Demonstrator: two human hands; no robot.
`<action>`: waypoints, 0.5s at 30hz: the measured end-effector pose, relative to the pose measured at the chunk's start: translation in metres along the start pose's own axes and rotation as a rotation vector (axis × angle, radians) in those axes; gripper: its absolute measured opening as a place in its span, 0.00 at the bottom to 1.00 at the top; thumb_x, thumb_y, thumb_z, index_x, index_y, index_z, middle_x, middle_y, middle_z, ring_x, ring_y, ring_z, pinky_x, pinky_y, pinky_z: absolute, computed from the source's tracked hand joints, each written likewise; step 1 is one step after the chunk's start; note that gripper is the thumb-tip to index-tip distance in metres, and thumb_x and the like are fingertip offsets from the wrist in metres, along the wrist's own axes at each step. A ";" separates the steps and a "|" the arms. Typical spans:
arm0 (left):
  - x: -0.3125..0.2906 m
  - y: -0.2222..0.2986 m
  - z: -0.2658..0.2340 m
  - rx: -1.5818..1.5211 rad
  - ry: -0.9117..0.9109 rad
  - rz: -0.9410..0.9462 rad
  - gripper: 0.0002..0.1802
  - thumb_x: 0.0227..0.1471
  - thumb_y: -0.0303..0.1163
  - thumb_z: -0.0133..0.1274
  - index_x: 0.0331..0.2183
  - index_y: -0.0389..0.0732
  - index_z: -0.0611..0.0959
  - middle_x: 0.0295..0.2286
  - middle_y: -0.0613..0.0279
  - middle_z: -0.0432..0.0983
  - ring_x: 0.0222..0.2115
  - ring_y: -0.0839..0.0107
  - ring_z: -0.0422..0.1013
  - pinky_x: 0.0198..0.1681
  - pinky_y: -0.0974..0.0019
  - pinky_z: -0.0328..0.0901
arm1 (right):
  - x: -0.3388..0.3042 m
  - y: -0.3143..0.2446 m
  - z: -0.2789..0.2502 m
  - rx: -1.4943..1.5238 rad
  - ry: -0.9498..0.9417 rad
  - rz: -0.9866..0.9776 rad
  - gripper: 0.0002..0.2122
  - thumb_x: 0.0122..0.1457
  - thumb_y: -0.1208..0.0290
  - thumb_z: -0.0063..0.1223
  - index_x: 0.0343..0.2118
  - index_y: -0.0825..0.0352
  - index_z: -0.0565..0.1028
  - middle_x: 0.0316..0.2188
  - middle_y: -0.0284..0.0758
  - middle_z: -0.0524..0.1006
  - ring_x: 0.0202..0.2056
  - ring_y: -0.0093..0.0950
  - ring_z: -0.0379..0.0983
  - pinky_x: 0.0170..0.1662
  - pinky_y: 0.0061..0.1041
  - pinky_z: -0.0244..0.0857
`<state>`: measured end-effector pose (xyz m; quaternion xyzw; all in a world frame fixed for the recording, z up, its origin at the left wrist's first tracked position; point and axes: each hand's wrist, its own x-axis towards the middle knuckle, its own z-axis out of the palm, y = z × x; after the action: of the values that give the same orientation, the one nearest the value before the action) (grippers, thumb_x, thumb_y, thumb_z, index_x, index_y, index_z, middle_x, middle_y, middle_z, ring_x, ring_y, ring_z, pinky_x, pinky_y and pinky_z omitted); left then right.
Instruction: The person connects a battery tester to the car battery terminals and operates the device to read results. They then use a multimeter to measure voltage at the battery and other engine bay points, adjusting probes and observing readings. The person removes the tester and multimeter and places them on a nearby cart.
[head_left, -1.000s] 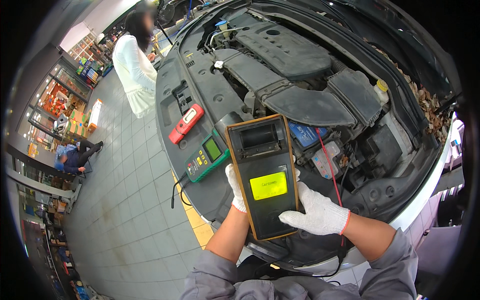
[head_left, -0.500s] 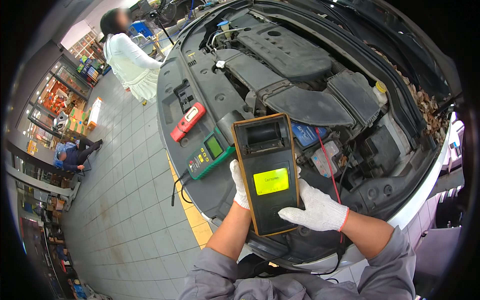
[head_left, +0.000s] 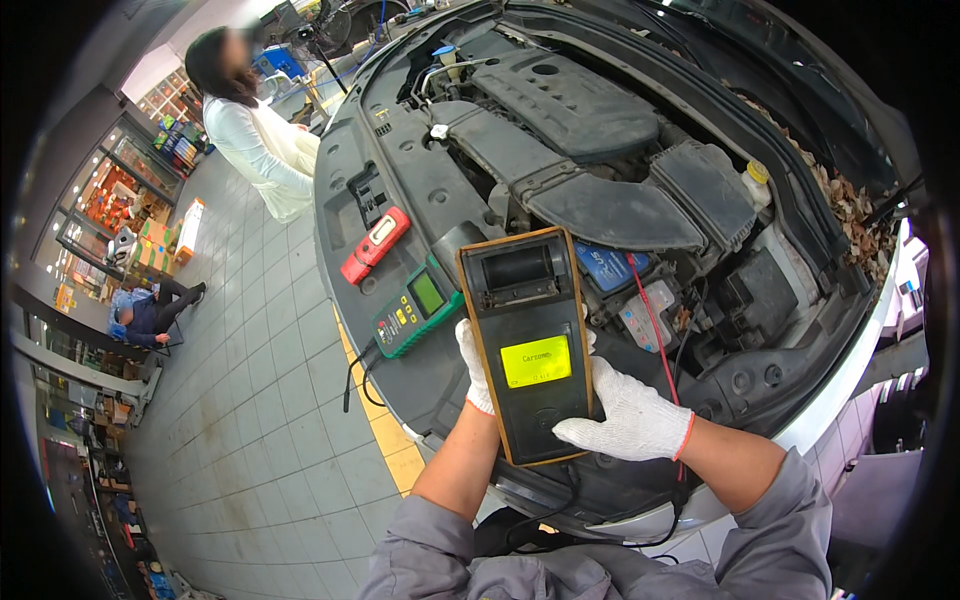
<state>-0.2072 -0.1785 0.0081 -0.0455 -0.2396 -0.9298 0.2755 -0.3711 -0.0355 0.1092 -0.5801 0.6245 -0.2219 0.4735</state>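
Note:
Both my hands wear white knit gloves and hold a black handheld battery tester (head_left: 520, 320) with a tan rim, a lit yellow-green screen and a slot-like bay at its top. My left hand (head_left: 474, 368) grips its left edge, fingers partly hidden behind it. On the other side my right hand (head_left: 638, 418) clasps the lower right edge, its thumb lying over the front near the buttons. Beyond the tester, a car battery (head_left: 645, 318) with a blue-and-grey top sits in the engine bay, and a red cable (head_left: 655, 335) runs from it down past my right wrist.
A green-edged meter (head_left: 395, 328) with black leads and a red work light (head_left: 378, 244) lie on the car's front panel. The engine cover (head_left: 570, 100) fills the bay behind. One person (head_left: 255, 140) stands at the car's far left; another (head_left: 150, 312) sits farther off.
The tester has shifted slightly left and tilted a little, still in both hands. The standing person has turned and leaned toward the car.

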 end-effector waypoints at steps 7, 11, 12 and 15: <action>-0.002 -0.004 0.000 -0.054 0.091 0.017 0.73 0.42 0.91 0.45 0.70 0.39 0.66 0.61 0.33 0.70 0.52 0.36 0.75 0.56 0.37 0.72 | 0.002 0.001 -0.003 -0.009 -0.039 0.018 0.37 0.62 0.55 0.65 0.67 0.73 0.62 0.56 0.54 0.77 0.57 0.48 0.77 0.61 0.41 0.70; -0.002 -0.004 0.001 0.006 0.125 0.010 0.72 0.43 0.90 0.46 0.70 0.40 0.66 0.61 0.34 0.70 0.53 0.36 0.75 0.56 0.37 0.72 | 0.002 0.001 -0.003 0.000 -0.049 0.048 0.37 0.62 0.54 0.65 0.66 0.73 0.62 0.55 0.54 0.77 0.57 0.49 0.77 0.61 0.40 0.70; -0.002 -0.004 0.001 -0.045 0.129 0.001 0.72 0.43 0.90 0.47 0.70 0.40 0.66 0.61 0.34 0.70 0.53 0.36 0.74 0.55 0.37 0.72 | 0.002 0.002 -0.002 0.003 -0.029 0.015 0.37 0.62 0.53 0.64 0.66 0.73 0.63 0.55 0.55 0.78 0.57 0.49 0.77 0.61 0.40 0.70; -0.001 -0.005 0.000 -0.009 0.122 0.020 0.72 0.43 0.90 0.48 0.70 0.40 0.66 0.61 0.34 0.70 0.52 0.36 0.75 0.55 0.37 0.72 | 0.003 0.003 -0.002 -0.050 -0.008 -0.015 0.36 0.63 0.51 0.63 0.65 0.73 0.64 0.54 0.55 0.78 0.56 0.51 0.77 0.61 0.41 0.70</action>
<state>-0.2091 -0.1747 0.0055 0.0075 -0.2176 -0.9292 0.2985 -0.3737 -0.0385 0.1069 -0.5972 0.6238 -0.2074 0.4596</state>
